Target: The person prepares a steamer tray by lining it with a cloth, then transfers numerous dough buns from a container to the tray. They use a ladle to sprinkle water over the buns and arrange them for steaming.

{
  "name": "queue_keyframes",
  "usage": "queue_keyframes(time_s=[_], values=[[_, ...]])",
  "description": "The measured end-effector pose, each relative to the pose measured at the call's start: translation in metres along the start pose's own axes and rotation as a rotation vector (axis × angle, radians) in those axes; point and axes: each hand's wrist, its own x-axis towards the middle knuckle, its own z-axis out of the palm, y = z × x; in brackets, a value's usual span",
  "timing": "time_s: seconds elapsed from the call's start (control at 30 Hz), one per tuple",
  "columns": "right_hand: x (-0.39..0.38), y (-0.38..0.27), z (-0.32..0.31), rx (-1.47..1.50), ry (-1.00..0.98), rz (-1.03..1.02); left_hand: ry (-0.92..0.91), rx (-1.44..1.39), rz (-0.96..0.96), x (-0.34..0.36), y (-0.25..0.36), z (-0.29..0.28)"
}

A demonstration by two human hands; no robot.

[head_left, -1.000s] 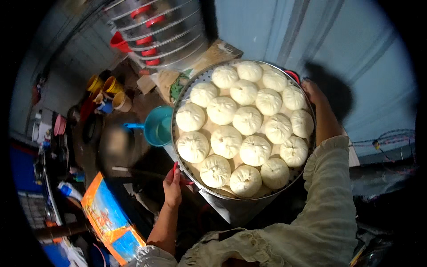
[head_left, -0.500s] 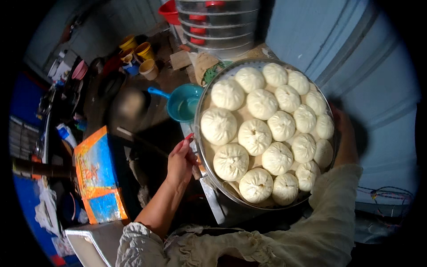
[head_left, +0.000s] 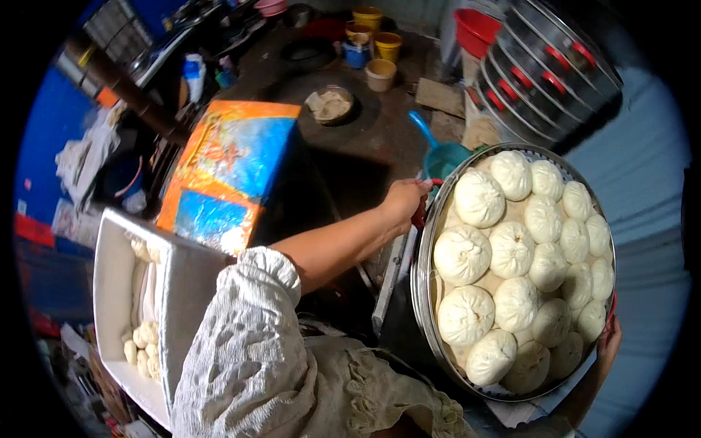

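Observation:
A round metal steamer tray (head_left: 421, 292) full of pleated white buns (head_left: 512, 248) is at the right. My left hand (head_left: 406, 204) is closed round the red handle on its left side. On the opposite side my right hand (head_left: 608, 340) grips the tray by its edge, close to another bit of red handle; part of that hand is hidden behind the rim. The buns sit close together on a pale liner, and shadow falls over the nearer ones. Just beyond my left hand is a teal dipper (head_left: 445, 158), partly covered by the tray.
Stacked steamer tiers (head_left: 544, 73) with red handles stand at the back right, beside a red basin (head_left: 477, 33). An orange-and-blue box (head_left: 230, 171) and a white foam box (head_left: 193, 292) with smaller dough pieces are at left. Buckets (head_left: 381, 74) stand farther back.
The view has swung left, so the tray, stacked tiers and dipper appear farther right. The inside of the white foam box now shows. Both hands stay on the tray.

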Motion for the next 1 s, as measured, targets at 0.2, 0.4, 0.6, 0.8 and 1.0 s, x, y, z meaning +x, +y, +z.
queue_keyframes(time_s=[0.2, 0.4, 0.6, 0.8, 1.0], values=[[0.080, 0.077, -0.022, 0.111, -0.326, 0.073, 0.106, 0.238, 0.151, -0.043, -0.006, 0.018], [0.209, 0.116, -0.015, 0.233, -0.363, 0.036, 0.346, 0.281, 0.245, -0.072, -0.044, 0.032], [0.305, 0.115, 0.073, 0.204, -0.471, 0.130, 0.587, 0.239, 0.420, -0.136, -0.096, 0.065], [0.365, 0.133, 0.112, 0.156, -0.708, 0.252, 0.888, 0.130, 0.391, -0.153, -0.174, 0.090], [0.345, 0.118, 0.194, 0.099, -0.841, 0.281, 1.046, 0.034, 0.106, -0.206, -0.189, 0.096]])
